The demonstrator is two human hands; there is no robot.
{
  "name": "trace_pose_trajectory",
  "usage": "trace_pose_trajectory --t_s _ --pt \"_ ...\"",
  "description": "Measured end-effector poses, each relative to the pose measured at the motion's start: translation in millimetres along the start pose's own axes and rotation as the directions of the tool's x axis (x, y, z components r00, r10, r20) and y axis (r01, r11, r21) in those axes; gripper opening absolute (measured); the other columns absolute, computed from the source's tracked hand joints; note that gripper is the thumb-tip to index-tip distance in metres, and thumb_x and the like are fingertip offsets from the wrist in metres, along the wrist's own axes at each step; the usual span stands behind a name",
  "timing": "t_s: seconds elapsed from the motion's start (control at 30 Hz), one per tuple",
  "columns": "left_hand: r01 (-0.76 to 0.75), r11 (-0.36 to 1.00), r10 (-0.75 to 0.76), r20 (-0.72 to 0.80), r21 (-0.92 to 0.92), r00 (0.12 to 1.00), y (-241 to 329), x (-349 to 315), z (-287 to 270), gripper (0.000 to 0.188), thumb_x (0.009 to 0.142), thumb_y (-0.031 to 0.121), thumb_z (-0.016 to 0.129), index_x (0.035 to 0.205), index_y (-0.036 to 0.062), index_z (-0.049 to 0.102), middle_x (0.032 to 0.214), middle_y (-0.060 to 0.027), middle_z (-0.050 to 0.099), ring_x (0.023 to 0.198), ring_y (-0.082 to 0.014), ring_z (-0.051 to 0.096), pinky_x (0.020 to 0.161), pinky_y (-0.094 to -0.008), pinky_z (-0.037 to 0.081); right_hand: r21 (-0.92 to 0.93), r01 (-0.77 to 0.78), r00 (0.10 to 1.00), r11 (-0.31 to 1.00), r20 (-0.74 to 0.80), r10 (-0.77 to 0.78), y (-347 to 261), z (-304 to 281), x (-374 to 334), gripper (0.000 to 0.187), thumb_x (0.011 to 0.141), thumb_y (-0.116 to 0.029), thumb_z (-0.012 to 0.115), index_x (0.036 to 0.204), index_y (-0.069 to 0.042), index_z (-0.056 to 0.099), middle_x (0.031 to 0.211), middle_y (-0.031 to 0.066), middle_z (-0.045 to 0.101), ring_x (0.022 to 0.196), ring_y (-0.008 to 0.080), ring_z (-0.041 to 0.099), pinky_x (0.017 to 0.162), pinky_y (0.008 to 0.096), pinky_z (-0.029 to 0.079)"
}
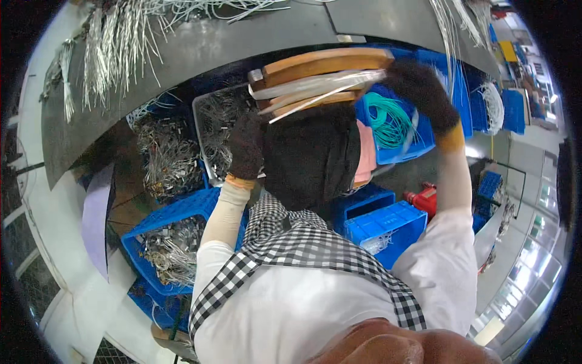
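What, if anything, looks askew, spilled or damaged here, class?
One white strand juts askew from the blurred white bundle by the right hand, splaying off its line. Pale strands at upper right trail untidily over the edge of the grey bench. No clear spill or damage.

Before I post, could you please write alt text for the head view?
A gloved right hand is at the right end of wooden bars and white strands; the left hand is beside black cloth. Blue crates stand around.

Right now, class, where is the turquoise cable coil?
In the head view's right half, the turquoise cable coil sits in a blue crate, lower-left of the right hand.
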State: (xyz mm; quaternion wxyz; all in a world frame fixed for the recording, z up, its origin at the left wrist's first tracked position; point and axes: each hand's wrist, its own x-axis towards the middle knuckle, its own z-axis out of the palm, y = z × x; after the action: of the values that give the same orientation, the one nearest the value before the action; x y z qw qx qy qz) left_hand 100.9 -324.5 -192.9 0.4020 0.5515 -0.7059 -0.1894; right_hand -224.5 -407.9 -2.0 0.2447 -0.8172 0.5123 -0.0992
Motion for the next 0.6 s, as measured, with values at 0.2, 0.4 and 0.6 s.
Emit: trace_pose_trajectory --t_s 0.2,0.4,0.6 --pt "0.087 0.994 -0.082 0.078 -0.063 0.994 -23.8 52.6 -7.5 0.022 0.078 0.001 0.062 0.100 0.0040 0.062 0.097 -0.0170 0.063 0.089 -0.0300 0.064 0.074 -0.0373 0.051 0.179 -0.240 0.961 0.954 -0.095 0.260 41.5 -12.9 150.2 0.021 0.084 -0.026 0.067 0.088 -0.006 0.070 0.069 0.0069 0.065 0.058 0.0159 0.059 0.056 0.0297 0.049" --pt "0.186 0.803 -0.227 -0.002 -0.566 0.974 -58.7 62.7 10.2 0.026 0.075 -0.004 0.061 0.100 0.0023 0.063 0.085 -0.0102 0.065 0.077 -0.0206 0.064 0.069 -0.0327 0.052 0.042 -0.350 0.936 0.936 -0.025 0.351 80.8 -9.2 149.7 0.026 0.082 -0.022 0.066 0.105 -0.008 0.068 0.091 0.0093 0.068 0.072 0.0185 0.062 0.067 0.0322 0.052" --pt "0.236 0.933 -0.162 0.268 -0.273 0.950 -78.7 86.0 9.0 0.032 0.075 0.007 0.065 0.106 0.0030 0.063 0.093 -0.0145 0.067 0.087 -0.0283 0.065 0.078 -0.0369 0.052 0.012 -0.163 0.977 0.987 -0.136 0.163 173.9 -11.9 121.2 0.027 0.077 -0.027 0.068 0.096 -0.007 0.068 0.078 0.0076 0.063 0.067 0.0194 0.059 0.062 0.0321 0.049"
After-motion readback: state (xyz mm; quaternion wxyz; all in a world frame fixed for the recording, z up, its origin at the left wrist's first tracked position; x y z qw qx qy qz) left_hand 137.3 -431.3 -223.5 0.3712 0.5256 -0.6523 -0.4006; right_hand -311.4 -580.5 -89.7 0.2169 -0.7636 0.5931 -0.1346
